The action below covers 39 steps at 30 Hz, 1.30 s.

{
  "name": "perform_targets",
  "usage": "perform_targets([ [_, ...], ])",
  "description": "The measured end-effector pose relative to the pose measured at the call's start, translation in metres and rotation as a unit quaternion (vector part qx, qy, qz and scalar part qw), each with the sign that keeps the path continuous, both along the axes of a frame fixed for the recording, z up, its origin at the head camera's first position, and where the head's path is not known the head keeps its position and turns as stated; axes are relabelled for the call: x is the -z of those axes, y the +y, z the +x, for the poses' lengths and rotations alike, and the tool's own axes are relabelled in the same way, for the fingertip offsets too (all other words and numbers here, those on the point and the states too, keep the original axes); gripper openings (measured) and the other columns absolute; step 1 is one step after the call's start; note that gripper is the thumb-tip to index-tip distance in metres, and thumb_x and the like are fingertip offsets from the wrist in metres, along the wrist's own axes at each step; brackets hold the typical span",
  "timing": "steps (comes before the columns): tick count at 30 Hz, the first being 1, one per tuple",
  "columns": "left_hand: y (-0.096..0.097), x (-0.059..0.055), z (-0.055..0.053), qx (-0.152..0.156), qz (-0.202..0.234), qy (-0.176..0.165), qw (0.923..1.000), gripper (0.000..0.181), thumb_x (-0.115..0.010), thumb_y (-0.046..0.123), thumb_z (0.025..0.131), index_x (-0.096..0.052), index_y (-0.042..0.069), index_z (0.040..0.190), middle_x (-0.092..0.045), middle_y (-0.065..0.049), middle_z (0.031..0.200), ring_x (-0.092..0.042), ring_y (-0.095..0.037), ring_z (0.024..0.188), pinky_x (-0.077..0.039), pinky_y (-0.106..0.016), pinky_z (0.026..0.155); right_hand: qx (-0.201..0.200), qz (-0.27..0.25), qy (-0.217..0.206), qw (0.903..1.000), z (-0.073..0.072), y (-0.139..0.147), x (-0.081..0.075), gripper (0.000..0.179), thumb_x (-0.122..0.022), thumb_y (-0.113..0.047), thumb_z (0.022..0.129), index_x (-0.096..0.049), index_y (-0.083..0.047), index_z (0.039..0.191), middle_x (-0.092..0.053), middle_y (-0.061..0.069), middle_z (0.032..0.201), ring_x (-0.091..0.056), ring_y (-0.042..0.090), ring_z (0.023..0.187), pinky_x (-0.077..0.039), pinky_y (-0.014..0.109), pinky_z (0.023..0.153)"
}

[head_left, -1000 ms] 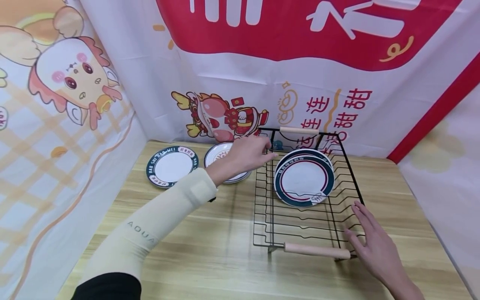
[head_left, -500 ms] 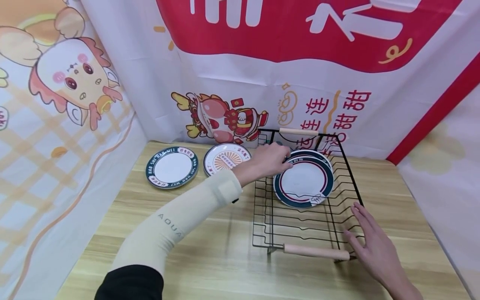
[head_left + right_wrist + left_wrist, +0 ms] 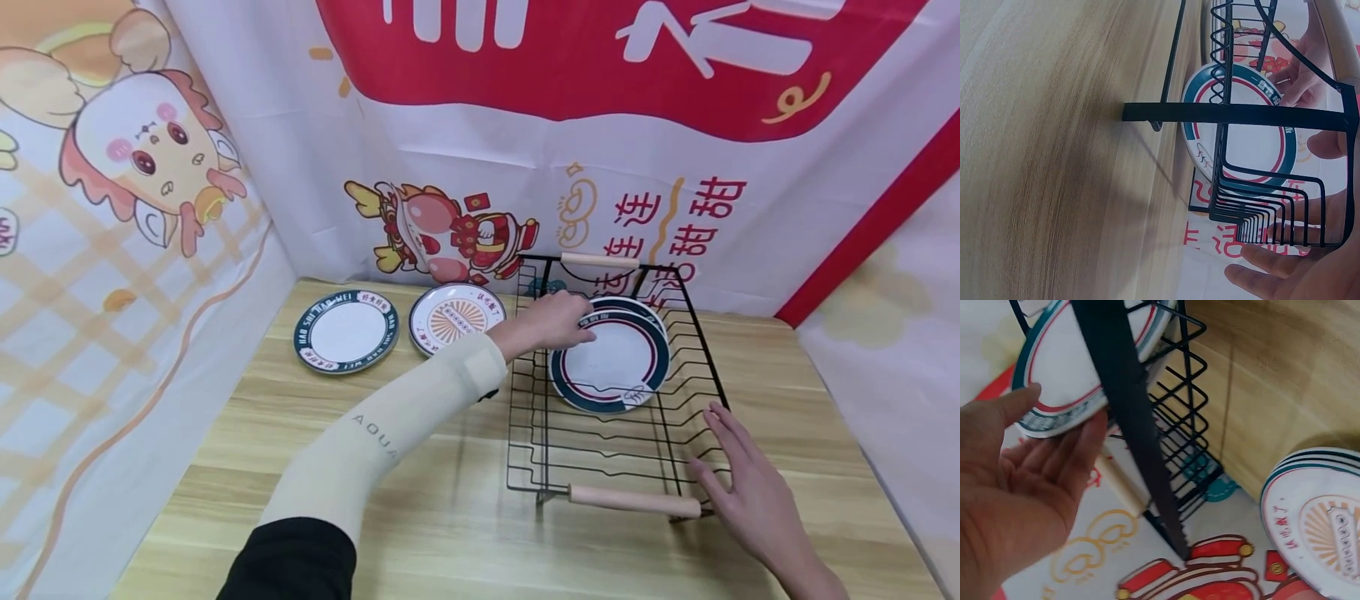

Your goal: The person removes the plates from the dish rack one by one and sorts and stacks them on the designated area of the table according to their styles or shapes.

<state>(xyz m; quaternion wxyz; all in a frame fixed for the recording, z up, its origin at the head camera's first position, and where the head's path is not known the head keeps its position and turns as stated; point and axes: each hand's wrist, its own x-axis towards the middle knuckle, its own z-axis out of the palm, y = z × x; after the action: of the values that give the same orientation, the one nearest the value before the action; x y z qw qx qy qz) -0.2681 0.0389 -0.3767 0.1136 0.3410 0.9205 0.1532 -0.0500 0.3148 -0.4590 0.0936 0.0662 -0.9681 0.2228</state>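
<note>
A white plate [image 3: 607, 367] with a dark teal rim and red ring stands tilted in a black wire dish rack [image 3: 600, 454]. Just behind it, the edge of a second plate [image 3: 651, 310] shows. My left hand [image 3: 553, 322] pinches the front plate's upper left rim; in the left wrist view the thumb [image 3: 1025, 400] lies on its face and the fingers go behind. My right hand [image 3: 753, 492] rests at the rack's right side near the front corner, fingers loosely extended along the rail. In the right wrist view several fingers [image 3: 1266, 272] show beyond the wires.
Left of the rack lie a stack of plates with an orange sunburst [image 3: 457, 317] and a teal-rimmed plate [image 3: 347, 332] on the wooden table [image 3: 420, 500]. The rack has wooden handles [image 3: 633, 501] front and back. A printed cloth [image 3: 450, 142] hangs behind.
My left hand has moved right, from above the rack's left edge to the front plate's rim, and now pinches it. My right hand stays at the rack's side.
</note>
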Motion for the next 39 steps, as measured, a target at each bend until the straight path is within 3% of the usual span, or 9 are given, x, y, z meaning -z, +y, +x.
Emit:
perform_targets([
  [3, 0.004, 0.004, -0.006, 0.009, -0.005, -0.027, 0.9996, 0.042, -0.064, 0.03, 0.108, -0.063, 0.007, 0.143, -0.07, -0.008, 0.131, -0.069, -0.017, 0.107, -0.055, -0.029, 0.091, -0.002, -0.003, 0.001, 1.0, -0.001, 0.0, -0.001, 0.07, -0.069, -0.026, 0.101, -0.041, 0.002, 0.159, -0.036, 0.02, 0.167, -0.049, 0.056, 0.135, -0.046, 0.074, 0.091],
  [6, 0.007, 0.007, -0.009, 0.005, -0.012, -0.046, 0.9989, 0.049, -0.06, 0.026, 0.11, -0.053, 0.006, 0.154, -0.061, -0.01, 0.15, -0.062, -0.019, 0.129, -0.051, -0.03, 0.104, -0.003, -0.007, -0.001, 1.0, -0.001, 0.0, -0.001, 0.071, -0.069, -0.026, 0.101, -0.04, 0.003, 0.159, -0.035, 0.021, 0.168, -0.049, 0.057, 0.136, -0.045, 0.074, 0.092],
  [10, 0.009, 0.01, -0.009, -0.01, -0.007, -0.059, 0.9982, 0.049, -0.06, 0.023, 0.11, -0.051, 0.008, 0.156, -0.057, -0.009, 0.154, -0.056, -0.021, 0.138, -0.049, -0.031, 0.109, 0.0, -0.007, -0.008, 0.9999, -0.001, 0.0, 0.0, 0.072, -0.069, -0.028, 0.102, -0.039, 0.002, 0.16, -0.034, 0.02, 0.168, -0.047, 0.056, 0.138, -0.044, 0.075, 0.094],
  [13, 0.009, 0.012, -0.008, -0.024, 0.003, -0.06, 0.9979, 0.047, -0.063, 0.023, 0.109, -0.056, 0.008, 0.152, -0.062, -0.007, 0.148, -0.06, -0.019, 0.131, -0.051, -0.029, 0.104, 0.001, -0.007, -0.01, 0.9999, 0.0, 0.001, 0.001, 0.072, -0.069, -0.028, 0.102, -0.038, 0.001, 0.161, -0.034, 0.02, 0.168, -0.046, 0.056, 0.138, -0.044, 0.075, 0.094],
  [17, 0.008, 0.016, -0.006, -0.03, 0.017, -0.052, 0.9981, 0.039, -0.065, 0.023, 0.107, -0.065, 0.007, 0.143, -0.07, -0.006, 0.13, -0.067, -0.014, 0.108, -0.054, -0.024, 0.088, -0.001, -0.01, -0.003, 0.9999, 0.001, 0.001, 0.002, 0.073, -0.069, -0.027, 0.102, -0.037, 0.0, 0.162, -0.034, 0.019, 0.169, -0.047, 0.056, 0.138, -0.044, 0.074, 0.094],
  [25, 0.003, 0.018, -0.005, -0.008, 0.056, -0.052, 0.997, 0.016, -0.065, 0.022, 0.108, -0.074, 0.009, 0.105, -0.068, -0.001, 0.084, -0.06, -0.01, 0.068, -0.047, -0.02, 0.062, -0.003, -0.014, 0.004, 0.9999, 0.0, 0.001, 0.001, 0.073, -0.068, -0.026, 0.102, -0.035, -0.003, 0.163, -0.033, 0.017, 0.17, -0.045, 0.056, 0.14, -0.043, 0.074, 0.095],
  [34, -0.006, 0.019, 0.002, 0.006, 0.08, -0.01, 0.9967, 0.018, -0.064, 0.022, 0.108, -0.072, 0.009, 0.098, -0.064, -0.001, 0.078, -0.053, -0.01, 0.065, -0.042, -0.02, 0.062, -0.003, -0.015, 0.001, 0.9999, 0.0, 0.001, 0.002, 0.073, -0.068, -0.026, 0.101, -0.037, -0.001, 0.162, -0.034, 0.018, 0.169, -0.045, 0.055, 0.14, -0.043, 0.073, 0.096],
  [39, -0.01, 0.008, 0.006, -0.001, 0.096, 0.019, 0.9952, 0.016, -0.063, 0.021, 0.108, -0.074, 0.011, 0.102, -0.065, 0.0, 0.082, -0.056, -0.011, 0.068, -0.042, -0.02, 0.062, -0.004, -0.016, 0.004, 0.9998, -0.001, 0.001, 0.001, 0.073, -0.068, -0.026, 0.101, -0.037, -0.001, 0.162, -0.034, 0.019, 0.169, -0.045, 0.056, 0.14, -0.043, 0.073, 0.095],
])
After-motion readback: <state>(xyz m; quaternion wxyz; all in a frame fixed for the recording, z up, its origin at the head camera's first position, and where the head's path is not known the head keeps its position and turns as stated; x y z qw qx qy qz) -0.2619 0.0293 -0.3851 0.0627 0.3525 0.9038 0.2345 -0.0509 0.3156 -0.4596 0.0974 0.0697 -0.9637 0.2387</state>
